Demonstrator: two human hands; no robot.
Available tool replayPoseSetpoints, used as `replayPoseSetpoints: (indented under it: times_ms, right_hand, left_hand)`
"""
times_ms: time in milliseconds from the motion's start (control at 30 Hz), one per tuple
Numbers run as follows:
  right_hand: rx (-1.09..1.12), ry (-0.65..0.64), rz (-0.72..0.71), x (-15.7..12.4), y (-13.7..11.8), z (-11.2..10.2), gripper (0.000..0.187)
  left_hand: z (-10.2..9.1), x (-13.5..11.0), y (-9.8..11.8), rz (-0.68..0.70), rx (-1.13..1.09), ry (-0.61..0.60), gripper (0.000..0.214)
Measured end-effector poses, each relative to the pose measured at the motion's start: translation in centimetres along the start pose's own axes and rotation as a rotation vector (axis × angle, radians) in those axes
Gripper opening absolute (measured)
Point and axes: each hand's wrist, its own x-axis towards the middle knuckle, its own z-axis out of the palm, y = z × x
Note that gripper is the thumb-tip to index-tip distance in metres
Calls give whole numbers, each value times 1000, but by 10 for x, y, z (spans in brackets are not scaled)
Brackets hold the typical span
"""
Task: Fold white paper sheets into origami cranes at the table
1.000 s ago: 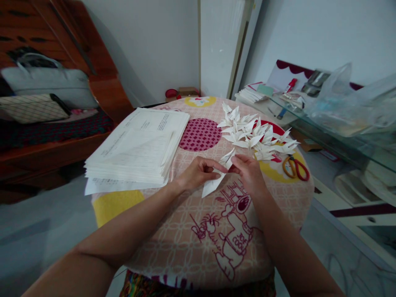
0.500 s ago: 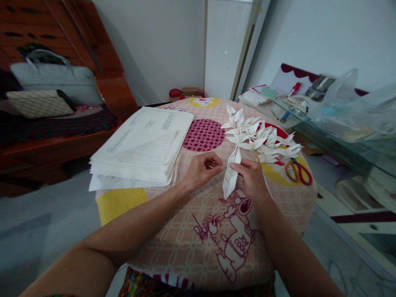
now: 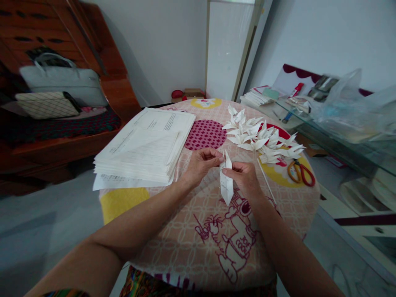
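Observation:
Between my hands, above the round table's patterned cloth (image 3: 173, 231), is a narrow piece of folded white paper (image 3: 227, 183) with a pointed lower end. My left hand (image 3: 201, 163) pinches its upper left edge near the top. On the other side, my right hand (image 3: 246, 177) grips the paper with the thumb in front. Just beyond lies a heap of folded paper flowers (image 3: 253, 134) with pointed petals. A thin white stick (image 3: 266, 180) rests on the cloth beside my right wrist.
A thick stack of printed paper (image 3: 136, 152) covers the table's left side. Scissors (image 3: 301, 172) with red and orange handles lie near the right edge. A glass shelf (image 3: 340, 142) with plastic bags stands at right, a wooden bench (image 3: 117, 95) with bags at left.
My left hand has come up to the folded paper and now pinches its top. The paper has shifted slightly left and stands more upright. The thin stick has come into clearer view.

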Motion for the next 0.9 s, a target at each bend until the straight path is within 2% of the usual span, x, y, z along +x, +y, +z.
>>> replayPoseSetpoints:
  times_ms: [500,733,900]
  right_hand:
    - [87,-24,99,-7,-15,10,13]
    - [83,-23,115,-7,-12,11,14]
    - [105,-55,131,-7,-10,11,13]
  left_hand:
    - [7,-6,7,122,100,163,21]
    - [7,-5,5,173,97,181,23]
    - [5,-3,4,156,54,183,25]
